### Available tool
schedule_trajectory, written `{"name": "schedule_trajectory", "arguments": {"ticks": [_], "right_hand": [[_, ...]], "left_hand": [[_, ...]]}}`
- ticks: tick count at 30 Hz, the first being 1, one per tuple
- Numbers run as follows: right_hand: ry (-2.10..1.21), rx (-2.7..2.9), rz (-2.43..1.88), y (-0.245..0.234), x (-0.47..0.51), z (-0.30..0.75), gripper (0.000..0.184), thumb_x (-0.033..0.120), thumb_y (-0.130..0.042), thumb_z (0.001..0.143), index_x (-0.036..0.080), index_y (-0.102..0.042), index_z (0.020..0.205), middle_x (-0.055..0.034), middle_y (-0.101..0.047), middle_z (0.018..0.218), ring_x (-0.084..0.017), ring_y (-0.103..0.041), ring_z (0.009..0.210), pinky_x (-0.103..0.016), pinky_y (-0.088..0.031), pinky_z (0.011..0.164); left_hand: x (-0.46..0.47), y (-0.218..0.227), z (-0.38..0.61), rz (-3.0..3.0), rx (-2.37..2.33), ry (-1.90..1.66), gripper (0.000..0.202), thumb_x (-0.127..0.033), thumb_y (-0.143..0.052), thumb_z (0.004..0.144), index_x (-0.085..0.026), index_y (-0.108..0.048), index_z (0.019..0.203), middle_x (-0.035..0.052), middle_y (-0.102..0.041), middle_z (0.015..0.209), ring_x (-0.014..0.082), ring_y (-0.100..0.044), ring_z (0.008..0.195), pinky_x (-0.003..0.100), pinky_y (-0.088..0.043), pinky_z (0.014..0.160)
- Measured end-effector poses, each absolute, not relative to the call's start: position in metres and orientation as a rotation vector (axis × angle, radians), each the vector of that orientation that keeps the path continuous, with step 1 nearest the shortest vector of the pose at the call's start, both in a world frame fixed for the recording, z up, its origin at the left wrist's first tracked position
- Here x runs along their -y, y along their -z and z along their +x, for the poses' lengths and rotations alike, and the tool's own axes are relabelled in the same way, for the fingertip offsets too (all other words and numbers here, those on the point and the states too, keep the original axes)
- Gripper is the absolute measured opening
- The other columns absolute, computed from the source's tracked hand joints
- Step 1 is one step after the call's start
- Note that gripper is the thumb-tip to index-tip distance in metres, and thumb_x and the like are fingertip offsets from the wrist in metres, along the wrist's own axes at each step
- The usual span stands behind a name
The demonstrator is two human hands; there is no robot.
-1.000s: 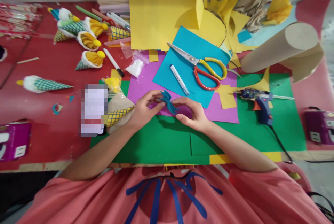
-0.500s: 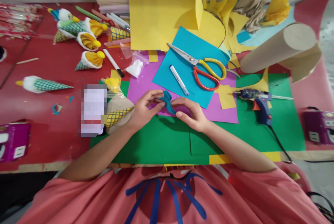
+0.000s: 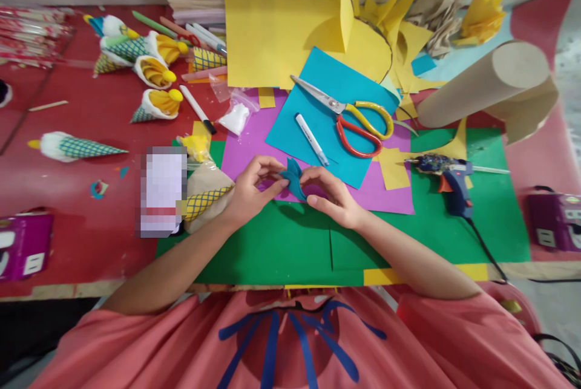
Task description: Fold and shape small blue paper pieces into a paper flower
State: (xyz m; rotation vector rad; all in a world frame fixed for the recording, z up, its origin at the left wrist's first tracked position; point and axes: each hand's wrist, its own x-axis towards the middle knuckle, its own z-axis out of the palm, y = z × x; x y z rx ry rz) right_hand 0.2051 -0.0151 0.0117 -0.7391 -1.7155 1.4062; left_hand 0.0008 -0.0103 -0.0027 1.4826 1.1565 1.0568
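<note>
Both my hands meet over the purple sheet (image 3: 245,150) and pinch a small folded teal paper piece (image 3: 292,176). My left hand (image 3: 252,191) grips it from the left with thumb and fingers curled. From the right, my right hand (image 3: 331,195) closes its fingertips on the same piece. The piece stands slightly above the paper, its pleats bunched together. Just behind it lie a blue sheet (image 3: 331,114), a white marker (image 3: 312,138) and scissors (image 3: 351,115) with yellow and red handles.
A blue glue gun (image 3: 447,176) rests on the green sheet (image 3: 281,244) at right, its cord trailing off the edge. Yellow paper (image 3: 267,35), a cardboard roll (image 3: 485,89), finished paper cones (image 3: 149,71), a cone (image 3: 75,146), pens and purple boxes (image 3: 22,244) surround the work spot.
The teal piece's spread pleats have been gathered into a tighter bunch between my fingertips. My hands have drawn slightly closer together; everything else stays put.
</note>
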Motion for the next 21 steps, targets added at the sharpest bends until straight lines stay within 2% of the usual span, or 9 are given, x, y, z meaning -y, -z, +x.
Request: {"name": "schedule_trajectory", "arguments": {"ticks": [4,10,14,21], "right_hand": [[-1.467,1.687,-0.721,-0.011,0.015,0.205,0.024,0.037,-0.054,0.090,0.018,-0.050,0.106,-0.0081,-0.059,0.102,-0.017,-0.059,0.093,-0.031,-0.052,0.083],[-1.449,1.680,-0.709,-0.010,0.015,0.205,0.023,0.035,-0.055,0.089,0.018,-0.050,0.104,-0.0071,-0.059,0.098,-0.015,-0.060,0.089,-0.030,-0.053,0.080],[-1.280,1.697,-0.793,-0.007,0.018,0.202,0.020,0.034,-0.055,0.089,0.019,-0.051,0.102,-0.0070,-0.062,0.096,-0.015,-0.063,0.087,-0.029,-0.054,0.080],[-1.005,1.757,-0.858,0.002,0.019,0.198,0.020,0.021,-0.054,0.089,0.021,-0.055,0.109,-0.0063,-0.067,0.101,-0.013,-0.067,0.082,-0.026,-0.056,0.075]], "left_hand": [[0.011,0.002,0.000,1.513,-1.180,-1.035,0.028,-0.039,-0.069,0.078,-0.021,-0.055,0.095,0.0030,-0.070,0.093,0.0141,-0.069,0.086,0.025,-0.057,0.075],[0.011,0.001,0.000,1.542,-1.153,-1.049,0.024,-0.036,-0.069,0.079,-0.020,-0.057,0.093,0.0018,-0.070,0.091,0.0128,-0.069,0.083,0.023,-0.057,0.072],[0.011,0.002,0.001,1.538,-1.138,-1.058,0.021,-0.035,-0.069,0.079,-0.020,-0.058,0.088,0.0018,-0.070,0.090,0.0130,-0.068,0.082,0.024,-0.056,0.071],[0.009,0.000,0.001,1.694,-1.143,-1.072,0.012,-0.030,-0.066,0.082,-0.020,-0.060,0.085,-0.0005,-0.068,0.084,0.0111,-0.066,0.079,0.022,-0.055,0.072]]}}
